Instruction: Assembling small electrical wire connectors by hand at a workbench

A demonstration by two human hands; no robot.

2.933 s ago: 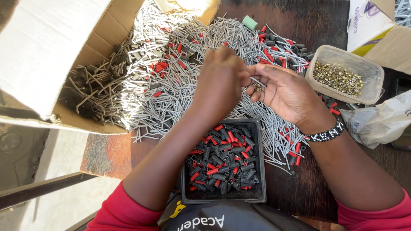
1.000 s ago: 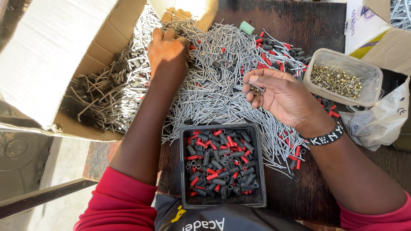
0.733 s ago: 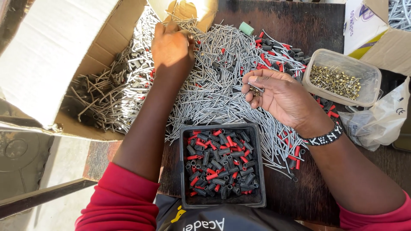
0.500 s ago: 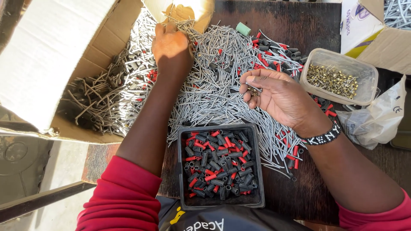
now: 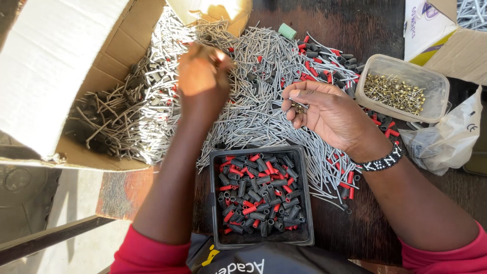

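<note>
My left hand (image 5: pixel 203 78) hovers over a big pile of grey wire pieces (image 5: pixel 253 96), fingers closed, apparently pinching one of the pieces at the pile's far left. My right hand (image 5: pixel 324 109) is held palm up over the pile's right side, fingers curled around several small brass pins. Close to my body stands a black square tray (image 5: pixel 217 203) full of short black and red sleeves.
An open cardboard box (image 5: pixel 61 76) on the left holds more grey wire pieces. A clear plastic tub (image 5: pixel 436 101) of brass pins stands at the right, with a plastic bag (image 5: pixel 446 137) below it. Loose red and black sleeves (image 5: pixel 324 56) lie behind the pile.
My left hand went from beside my right hand out to the far left of the pile, then drew back a little toward me. My right hand stayed where it was.
</note>
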